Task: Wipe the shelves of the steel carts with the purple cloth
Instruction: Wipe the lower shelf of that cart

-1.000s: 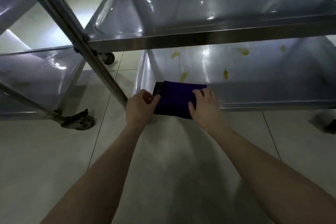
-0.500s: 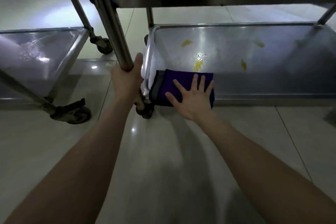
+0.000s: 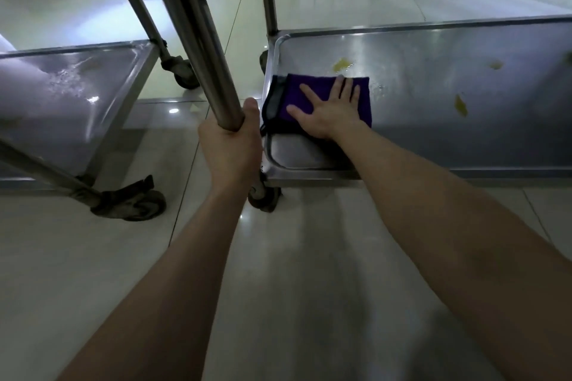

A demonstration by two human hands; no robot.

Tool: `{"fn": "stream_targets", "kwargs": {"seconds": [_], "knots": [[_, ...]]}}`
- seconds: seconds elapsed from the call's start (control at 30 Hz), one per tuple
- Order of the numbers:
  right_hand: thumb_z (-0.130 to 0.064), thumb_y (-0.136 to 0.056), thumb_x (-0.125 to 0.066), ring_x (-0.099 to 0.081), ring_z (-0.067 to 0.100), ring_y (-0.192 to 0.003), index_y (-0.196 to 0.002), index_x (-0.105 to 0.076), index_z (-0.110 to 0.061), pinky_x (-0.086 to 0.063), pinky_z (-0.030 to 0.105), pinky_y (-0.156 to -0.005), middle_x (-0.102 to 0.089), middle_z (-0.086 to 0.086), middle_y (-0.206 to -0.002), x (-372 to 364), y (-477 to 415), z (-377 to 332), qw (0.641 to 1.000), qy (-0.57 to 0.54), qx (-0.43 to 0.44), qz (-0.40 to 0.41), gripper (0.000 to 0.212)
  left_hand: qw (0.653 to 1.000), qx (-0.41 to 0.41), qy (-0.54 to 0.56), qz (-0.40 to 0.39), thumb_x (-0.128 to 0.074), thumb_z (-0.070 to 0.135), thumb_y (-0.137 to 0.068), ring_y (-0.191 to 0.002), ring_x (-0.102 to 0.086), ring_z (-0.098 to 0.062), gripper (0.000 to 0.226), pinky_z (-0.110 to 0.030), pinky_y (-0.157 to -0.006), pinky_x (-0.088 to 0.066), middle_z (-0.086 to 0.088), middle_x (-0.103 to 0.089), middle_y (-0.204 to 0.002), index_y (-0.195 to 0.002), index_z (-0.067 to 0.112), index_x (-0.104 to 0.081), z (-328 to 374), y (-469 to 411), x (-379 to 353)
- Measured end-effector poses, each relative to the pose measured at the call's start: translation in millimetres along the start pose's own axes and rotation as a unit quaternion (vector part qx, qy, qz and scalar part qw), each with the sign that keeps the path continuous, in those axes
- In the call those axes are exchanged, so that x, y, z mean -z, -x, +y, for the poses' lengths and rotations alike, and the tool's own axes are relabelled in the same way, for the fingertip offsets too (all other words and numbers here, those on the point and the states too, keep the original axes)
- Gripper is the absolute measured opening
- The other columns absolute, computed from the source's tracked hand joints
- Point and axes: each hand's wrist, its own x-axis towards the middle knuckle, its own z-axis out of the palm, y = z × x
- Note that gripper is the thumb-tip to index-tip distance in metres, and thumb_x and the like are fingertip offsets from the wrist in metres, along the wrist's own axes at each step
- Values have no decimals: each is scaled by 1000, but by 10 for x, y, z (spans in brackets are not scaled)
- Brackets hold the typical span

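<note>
Left hand [image 3: 229, 148] wrapped round cart post [image 3: 213, 71]; right hand [image 3: 328, 108] spread flat on purple cloth [image 3: 292, 90]. Yellow smears [image 3: 342, 64] beyond the cloth could be dragged wider if skimmed lightly.

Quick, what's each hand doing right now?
Left hand: grips the cart post.
Right hand: open, flat on the purple cloth.

The shelf [image 3: 433, 133] is smooth steel with a dull brushed sheen, marked by yellow smears [image 3: 460, 105]. The cloth [image 3: 297, 93] is soft, matt purple fabric with a dark sewn edge. The post [image 3: 204, 49] is polished metal tube. The left shelf [image 3: 102, 96] glints with wet-looking flecks. The floor [image 3: 309, 272] is glossy pale tile. The caster [image 3: 139, 204] is dark and matt.
</note>
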Motion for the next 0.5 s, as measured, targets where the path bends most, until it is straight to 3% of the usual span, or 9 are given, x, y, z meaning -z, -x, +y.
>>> {"fn": "stream_targets", "kwargs": {"seconds": [0.13, 0.23, 0.43, 0.5], "knots": [[-94, -92, -12, 24, 54, -159, -170, 7, -46, 15, 67, -127, 22, 35, -172, 25, -120, -234, 1000, 5, -12, -4, 94, 1000, 8, -9, 13, -70, 42, -93, -63, -54, -28, 55, -59, -61, -55, -23, -55, -69, -84, -11, -57, 61, 19, -24], [-94, -92, -11, 25, 53, -159, -170, 8, -47, 16, 67, -127, 24, 34, -172, -143, 292, -272, 1000, 0, 25, 1, 93, 1000, -4, -20, 22, -69, 39, -95, -59, -56, -27, 54, -57, -58, -56, -33, -59, -70, -82, -13, -59, 110, 68, -10], [-89, -98, -17, 28, 41, -161, -168, 7, -54, 18, 59, -129, 29, 22, -174, -326, 991, -37, 997, -3, 67, -30, 82, 999, 14, -29, 4, -70, 50, -85, -50, -59, -20, 33, -40, -52, -53, -5, -57, -56, -63, 27, -60, 192, 93, 50], [-91, -96, -20, 27, 37, -162, -167, 3, -57, 18, 56, -130, 28, 17, -176, -254, 1030, 260, 997, -13, 65, -35, 82, 999, 22, -29, 0, -72, 48, -83, -48, -60, -19, 33, -36, -53, -55, -2, -56, -54, -58, 30, -61, 183, 62, 69]]}}
